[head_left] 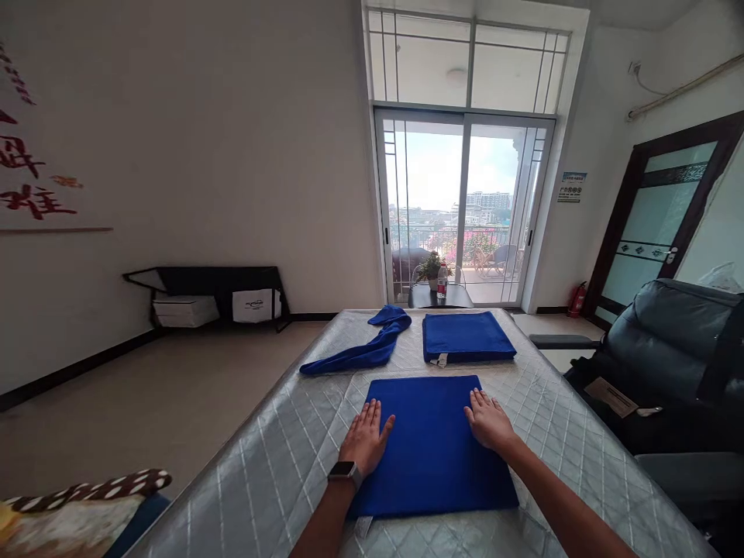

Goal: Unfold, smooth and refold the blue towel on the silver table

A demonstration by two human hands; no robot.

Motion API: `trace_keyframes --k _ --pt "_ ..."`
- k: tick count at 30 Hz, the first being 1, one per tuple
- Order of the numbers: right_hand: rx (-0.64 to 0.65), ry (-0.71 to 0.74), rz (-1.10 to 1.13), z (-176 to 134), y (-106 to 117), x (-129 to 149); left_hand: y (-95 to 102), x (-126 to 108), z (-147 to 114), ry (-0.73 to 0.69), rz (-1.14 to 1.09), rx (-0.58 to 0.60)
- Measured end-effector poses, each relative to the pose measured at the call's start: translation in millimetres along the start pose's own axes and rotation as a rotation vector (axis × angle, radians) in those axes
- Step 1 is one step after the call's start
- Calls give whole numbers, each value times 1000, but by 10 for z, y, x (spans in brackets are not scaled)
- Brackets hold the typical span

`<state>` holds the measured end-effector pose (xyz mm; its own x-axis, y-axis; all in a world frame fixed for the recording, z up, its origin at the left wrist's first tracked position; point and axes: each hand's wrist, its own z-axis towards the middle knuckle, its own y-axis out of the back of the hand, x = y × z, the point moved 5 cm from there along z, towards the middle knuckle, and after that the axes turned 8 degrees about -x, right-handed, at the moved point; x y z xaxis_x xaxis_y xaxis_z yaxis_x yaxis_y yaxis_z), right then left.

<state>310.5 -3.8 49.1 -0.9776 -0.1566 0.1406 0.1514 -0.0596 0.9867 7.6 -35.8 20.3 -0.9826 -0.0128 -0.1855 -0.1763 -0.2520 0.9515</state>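
so the thing I'd worry about with this folded blue cloth (433,457) is it skewing or rucking up. Left hand (363,443) is flat on its left edge, right hand (490,421) flat near the right edge, and if one pushes harder than the other, the top layer could slide over whatever's folded under it. The silver quilted cover (279,442) it's lying on looks kinda slick too, so my guess is the whole thing could skate. Also that white tag (363,528) poking out at the near left corner might get caught underneath if the cloth shifts.

Fingers: pretty much straight and close together on both hands, left thumb angled out, nothing pinched (right thumb's harder to make out).

Orientation: near edge runs left to right across the wearer's front, sides head off toward the sliding door (465,209). Long axis is a tough call at this angle, but I'd lean toward it running away from the wearer
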Motion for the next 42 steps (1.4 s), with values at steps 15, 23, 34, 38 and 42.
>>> trace_keyframes --k 15,23,34,38,42 --pt "-67 -24 42 550 -232 -61 -41 23 3 -27 8 -2" --pt "-94 -24 77 538 -244 -97 -190 209 89 2 6 -27" --pt "-150 -23 125 508 -205 -120 -90 -598 120 -157 20 -45" --pt "-160 -5 107 497 -219 -139 -305 -1561 242 -364 -97 -20" --pt "-160 46 64 483 -266 -158 -436 -2124 512 -439 -164 -18"
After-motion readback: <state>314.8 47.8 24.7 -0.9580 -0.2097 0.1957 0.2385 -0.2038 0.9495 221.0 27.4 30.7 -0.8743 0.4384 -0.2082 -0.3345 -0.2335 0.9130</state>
